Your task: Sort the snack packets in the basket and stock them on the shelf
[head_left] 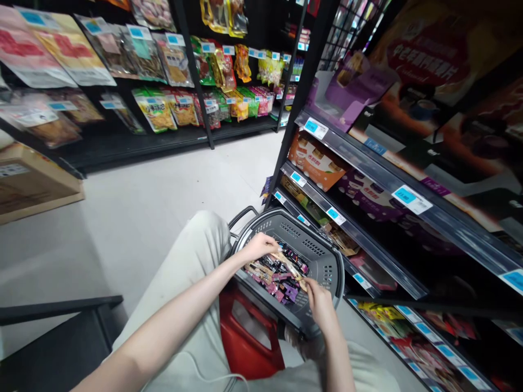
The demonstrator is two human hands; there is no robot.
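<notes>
A grey plastic shopping basket (322, 256) rests on my lap, filled with several small wrapped snack sticks (280, 272) in purple, pink and tan. My left hand (259, 246) reaches into the basket from its left rim, fingers curled down onto the packets. My right hand (318, 299) sits at the near right side of the pile, fingers pinched on a small tan packet. What exactly the left fingers hold is hidden.
A red plastic stool (249, 337) is below the basket. Dark shelves (368, 179) with boxed and bagged goods and blue price tags rise close on the right. More snack racks (163, 103) line the far wall. A cardboard box (28, 179) stands at left on the pale floor.
</notes>
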